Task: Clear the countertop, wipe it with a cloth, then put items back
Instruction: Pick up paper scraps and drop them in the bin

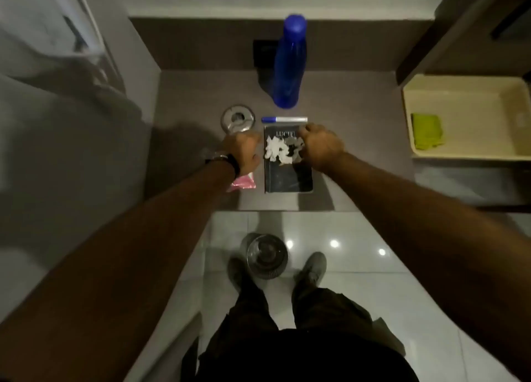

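Observation:
A dark book (pixel 288 174) lies flat near the front edge of the grey countertop (pixel 359 117). White crumpled paper scraps (pixel 280 151) are heaped on its upper half. My right hand (pixel 321 147) rests over the book's top right corner, fingers curled down onto the scraps. My left hand (pixel 244 151), with a watch on the wrist, is curled at the book's left edge; what its fingers hold is hidden. A pink packet (pixel 242 184) lies under my left wrist. Behind the book are a blue-capped marker (pixel 284 119), a round metal ashtray (pixel 238 120) and a tall blue bottle (pixel 288 62).
A cream tray (pixel 465 94) stands at the right of the counter with a green cloth (pixel 428 131) in it. A metal bin (pixel 267 256) stands on the tiled floor between my feet, below the counter's front edge. A white wall bounds the counter on the left.

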### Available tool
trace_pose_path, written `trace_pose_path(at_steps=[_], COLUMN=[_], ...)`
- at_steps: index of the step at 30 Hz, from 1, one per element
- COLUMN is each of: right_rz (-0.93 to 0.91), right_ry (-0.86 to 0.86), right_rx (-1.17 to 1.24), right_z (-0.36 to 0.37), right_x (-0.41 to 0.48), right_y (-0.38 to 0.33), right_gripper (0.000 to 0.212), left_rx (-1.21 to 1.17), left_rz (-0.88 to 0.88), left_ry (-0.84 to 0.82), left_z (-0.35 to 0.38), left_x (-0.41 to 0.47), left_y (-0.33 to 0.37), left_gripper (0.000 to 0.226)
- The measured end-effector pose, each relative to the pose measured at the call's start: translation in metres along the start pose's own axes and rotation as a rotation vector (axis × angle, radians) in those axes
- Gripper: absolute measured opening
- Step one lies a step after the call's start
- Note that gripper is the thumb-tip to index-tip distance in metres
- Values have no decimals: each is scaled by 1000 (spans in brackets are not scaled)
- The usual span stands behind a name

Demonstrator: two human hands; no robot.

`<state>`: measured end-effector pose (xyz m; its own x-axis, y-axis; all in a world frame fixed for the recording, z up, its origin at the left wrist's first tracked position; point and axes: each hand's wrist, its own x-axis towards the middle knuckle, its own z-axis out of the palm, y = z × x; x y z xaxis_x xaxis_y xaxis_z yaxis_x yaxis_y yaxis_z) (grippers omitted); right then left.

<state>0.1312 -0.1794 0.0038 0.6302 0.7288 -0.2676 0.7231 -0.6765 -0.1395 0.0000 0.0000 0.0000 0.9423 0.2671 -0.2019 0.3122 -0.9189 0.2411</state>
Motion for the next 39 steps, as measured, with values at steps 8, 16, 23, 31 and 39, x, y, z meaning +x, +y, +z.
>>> trace_pose_path(at_steps=[8, 16, 23, 31, 39], right_rz=[-52, -52, -2, -25, -161], right_ry=[-77, -1, 186, 379, 268], right_rx=[-78, -51, 118, 363, 567], right_z=[18, 17, -4, -33, 27], right_x=[25, 20, 13, -31, -160], right_y=[27, 34, 40, 16, -35], right_gripper=[56, 48, 33, 24, 20], left_rx=[103, 158, 191, 106, 44], left_rz=[110, 75, 39, -47, -127], left_ry=[-93, -74, 52, 102, 7], left_z=[28, 39, 16, 7, 14], left_x=[41, 50, 39, 29, -4], left_y=[21, 26, 16, -2, -40], left_gripper=[57, 39, 24, 28, 35])
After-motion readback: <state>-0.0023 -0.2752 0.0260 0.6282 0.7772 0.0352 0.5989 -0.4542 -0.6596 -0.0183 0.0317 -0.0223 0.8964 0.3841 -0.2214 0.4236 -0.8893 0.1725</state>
